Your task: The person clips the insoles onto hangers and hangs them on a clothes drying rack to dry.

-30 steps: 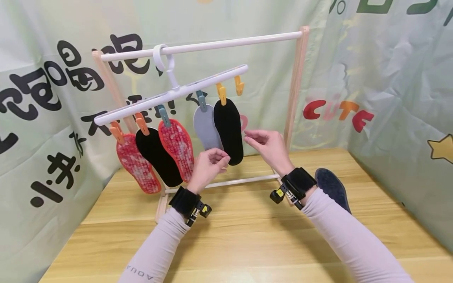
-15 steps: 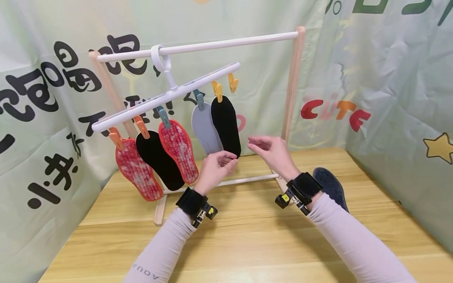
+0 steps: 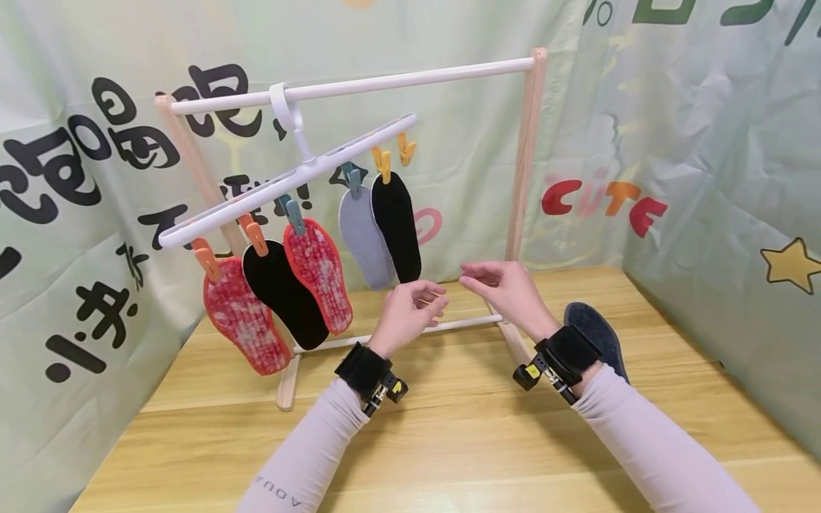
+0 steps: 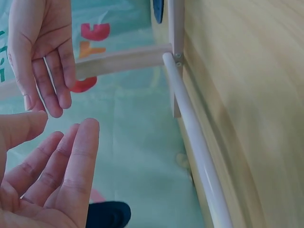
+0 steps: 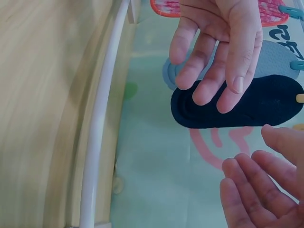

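My left hand (image 3: 410, 313) hovers just below the black insole (image 3: 396, 224), fingers loosely bent and holding nothing. Facing it, my right hand (image 3: 509, 293) is also bare, in front of the rack's right side. The right wrist view shows the left hand (image 5: 218, 52) in front of the black insole, with no grip on it. Clothespins on a tilted white hanger (image 3: 308, 171) hold that insole, a grey insole (image 3: 365, 239), two red-and-white insoles (image 3: 246, 317) and another black insole (image 3: 285, 296). The end yellow clothespin (image 3: 407, 149) hangs without an insole.
A wooden rack post (image 3: 526, 157) and a white top rod (image 3: 410, 83) carry the hanger. Low across the rack runs another white rod (image 3: 465, 324). Beyond my right wrist a dark blue insole (image 3: 596, 335) lies on the wooden table (image 3: 449, 442).
Both hands have moved down and slightly right, and the left has come away from the black insole's lower end. The hanger and its insoles have swung a little.
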The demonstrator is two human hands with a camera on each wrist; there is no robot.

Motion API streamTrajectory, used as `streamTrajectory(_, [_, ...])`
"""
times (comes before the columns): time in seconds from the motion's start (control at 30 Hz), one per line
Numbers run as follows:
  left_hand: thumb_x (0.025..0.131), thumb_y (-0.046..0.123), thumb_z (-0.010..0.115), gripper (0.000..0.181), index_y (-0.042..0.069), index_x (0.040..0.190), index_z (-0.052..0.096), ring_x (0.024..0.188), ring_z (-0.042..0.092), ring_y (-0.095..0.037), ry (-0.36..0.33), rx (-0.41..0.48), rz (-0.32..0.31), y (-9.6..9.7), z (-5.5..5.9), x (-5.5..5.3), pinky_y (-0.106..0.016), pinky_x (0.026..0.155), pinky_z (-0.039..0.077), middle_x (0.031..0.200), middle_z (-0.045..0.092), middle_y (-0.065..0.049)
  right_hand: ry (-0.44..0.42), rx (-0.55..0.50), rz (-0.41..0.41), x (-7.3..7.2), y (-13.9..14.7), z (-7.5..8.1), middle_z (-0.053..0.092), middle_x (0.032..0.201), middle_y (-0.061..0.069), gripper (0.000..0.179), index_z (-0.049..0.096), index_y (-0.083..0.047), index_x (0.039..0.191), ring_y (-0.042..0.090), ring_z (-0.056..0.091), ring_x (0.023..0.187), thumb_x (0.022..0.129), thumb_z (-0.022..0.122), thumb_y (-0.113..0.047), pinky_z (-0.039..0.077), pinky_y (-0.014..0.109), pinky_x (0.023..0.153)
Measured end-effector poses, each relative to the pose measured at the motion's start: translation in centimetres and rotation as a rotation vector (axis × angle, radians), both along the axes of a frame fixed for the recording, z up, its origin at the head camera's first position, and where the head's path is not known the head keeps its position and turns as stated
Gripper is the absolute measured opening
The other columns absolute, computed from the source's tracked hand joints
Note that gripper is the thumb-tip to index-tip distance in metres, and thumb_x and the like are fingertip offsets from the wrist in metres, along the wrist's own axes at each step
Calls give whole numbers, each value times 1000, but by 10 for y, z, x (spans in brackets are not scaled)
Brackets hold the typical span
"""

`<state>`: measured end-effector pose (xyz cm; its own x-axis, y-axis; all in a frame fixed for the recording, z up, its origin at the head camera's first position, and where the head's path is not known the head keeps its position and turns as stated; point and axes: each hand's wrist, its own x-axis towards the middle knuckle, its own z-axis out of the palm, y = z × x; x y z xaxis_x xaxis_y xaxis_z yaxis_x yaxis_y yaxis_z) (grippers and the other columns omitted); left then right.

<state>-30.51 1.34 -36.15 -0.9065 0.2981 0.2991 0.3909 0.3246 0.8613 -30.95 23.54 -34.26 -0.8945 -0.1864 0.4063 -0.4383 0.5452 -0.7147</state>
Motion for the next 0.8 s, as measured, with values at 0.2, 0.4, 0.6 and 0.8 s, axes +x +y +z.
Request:
streamTrajectory(0.2, [102, 14, 75, 17, 3, 115, 77, 86, 81, -32, -7, -17, -28, 6, -2, 2, -28, 67, 67, 101, 82, -18, -31, 7, -23, 11, 7, -5, 81, 121, 11, 33, 77, -8, 130, 27, 79, 109, 102, 76, -26, 65, 45, 93])
streamTrajectory(0.4, [101, 13, 75, 19, 2, 117, 76, 92, 80, -38, -24, -18, -73, 11, -5, 4, -28, 66, 67, 107, 80, -23, -64, 26, -44, 19, 16, -12, 81, 122, 12, 35, 76, -7, 130, 28, 79, 109, 103, 75, -29, 64, 42, 93])
streamTrajectory(0.6, [101, 11, 75, 19, 3, 118, 76, 92, 80, -39, -54, -30, -98, 17, -8, 11, -40, 72, 70, 107, 81, -20, -84, 30, -73, 29, 24, -17, 81, 122, 14, 35, 76, -5, 131, 30, 78, 111, 103, 75, -27, 64, 40, 92])
streamTrajectory(0.8, [100, 11, 76, 19, 5, 118, 76, 88, 80, -37, -55, -64, -119, 24, -12, 16, -32, 69, 68, 104, 82, -16, -73, 45, -106, 38, 32, -24, 80, 123, 14, 35, 77, -6, 130, 32, 78, 112, 104, 74, -28, 63, 46, 95])
